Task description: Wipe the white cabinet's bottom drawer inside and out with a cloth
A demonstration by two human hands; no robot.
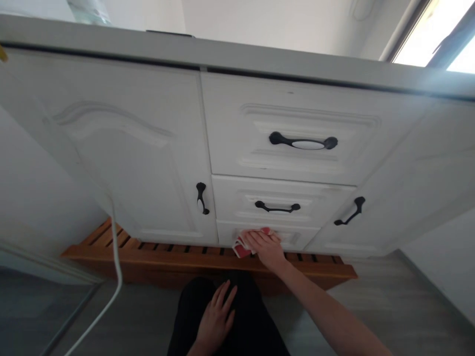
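Your left hand [216,316] lies flat and open on your black-trousered knee [241,316], gripping nothing. Beyond it, your right hand [267,248] reaches forward, fingers spread, pressing a red and white cloth [243,245] against the bottom drawer front [297,237] of the white cabinet [148,163], just above the wooden slatted rack [166,249]. Higher up sit two more drawers with black handles [303,142].

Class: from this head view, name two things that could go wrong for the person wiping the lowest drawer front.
1. The right hand presses the red cloth just above the wooden slatted rack; knuckles might scrape it.
2. The white cable hangs beside the left cabinet door; an arm could snag it.
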